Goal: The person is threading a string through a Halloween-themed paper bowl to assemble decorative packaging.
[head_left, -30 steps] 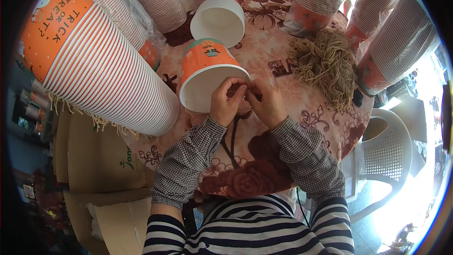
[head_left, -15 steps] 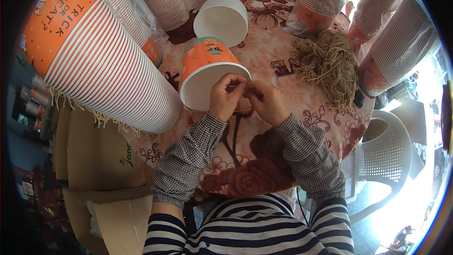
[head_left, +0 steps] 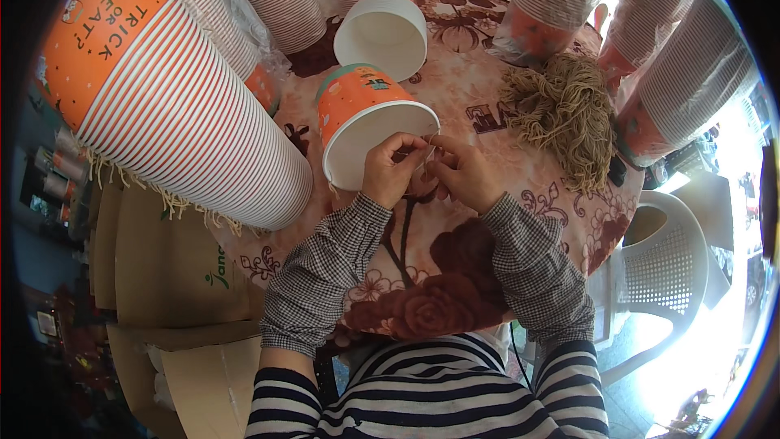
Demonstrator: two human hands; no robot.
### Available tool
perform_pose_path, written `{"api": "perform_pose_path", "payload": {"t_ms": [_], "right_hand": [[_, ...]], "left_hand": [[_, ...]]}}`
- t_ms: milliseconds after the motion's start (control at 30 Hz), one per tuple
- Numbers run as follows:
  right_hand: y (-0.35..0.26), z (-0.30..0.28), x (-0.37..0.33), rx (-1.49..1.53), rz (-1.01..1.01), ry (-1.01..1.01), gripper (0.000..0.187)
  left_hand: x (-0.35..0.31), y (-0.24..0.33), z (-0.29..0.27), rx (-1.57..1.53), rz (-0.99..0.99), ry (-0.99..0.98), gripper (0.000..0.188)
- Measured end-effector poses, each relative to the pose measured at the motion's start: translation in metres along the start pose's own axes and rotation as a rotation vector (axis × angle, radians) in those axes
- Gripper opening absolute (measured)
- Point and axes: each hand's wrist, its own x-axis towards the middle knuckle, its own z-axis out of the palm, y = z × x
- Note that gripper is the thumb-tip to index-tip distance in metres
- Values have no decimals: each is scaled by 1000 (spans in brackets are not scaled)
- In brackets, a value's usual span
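An orange paper bucket [head_left: 357, 106] lies on its side in front of me, its white mouth turned toward my hands. At the right edge of that rim, my left hand [head_left: 392, 169] and my right hand [head_left: 461, 171] meet with fingertips pinched. Between them is what looks like a thin cord, mostly hidden by the fingers. A short tan cord end [head_left: 333, 189] shows at the lower left of the rim. Just behind, a second paper bucket [head_left: 380, 36] rests with its white inside facing me. A tangled bundle of tan cords [head_left: 565, 118] lies to the right.
A tall leaning stack of nested buckets [head_left: 191, 114] stands at my left. More stacks in clear plastic [head_left: 561, 0] line the back and right. A flowered cloth [head_left: 422, 276] covers the round table. Cardboard boxes [head_left: 179, 268] stand lower left, a pale plastic chair [head_left: 666, 252] right.
The near bucket has shifted slightly to the right and turned a little. Both hands stay pinched together by its rim, with the right hand slightly farther right.
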Motion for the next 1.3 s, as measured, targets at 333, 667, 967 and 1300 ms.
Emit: {"api": "perform_pose_path", "payload": {"t_ms": [333,667,967,1300], "right_hand": [[0,0,0,-6,-58,-10,43],[1,2,0,-103,-56,67,27],[9,2,2,-237,-109,111,21],[5,4,0,-378,-188,125,22]], "left_hand": [[0,-6,2,-166,-65,-20,8],[0,-7,0,-454,-198,-14,9],[-1,-4,1,-309,-77,-86,10],[-1,1,-1,202,270,-22,18]]}}
